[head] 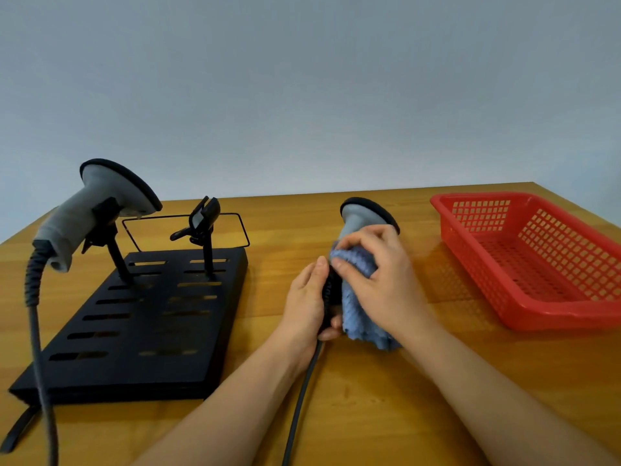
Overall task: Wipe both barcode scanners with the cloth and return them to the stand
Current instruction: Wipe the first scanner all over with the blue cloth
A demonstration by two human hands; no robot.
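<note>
one head-worn wide-angle view looks forward and down from close above the brown wooden table (369,415), facing a plain grey wall (302,79); forearms enter from the bottom edge, table edges bowed.

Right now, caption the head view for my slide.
Right hand wipes scanner with cloth; left hand holds it.

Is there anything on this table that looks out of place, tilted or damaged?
Nothing looks damaged or spilled. The right clip on the black stand holds nothing, since both hands hold that scanner with the blue cloth. The other scanner sits in its clip.
</note>
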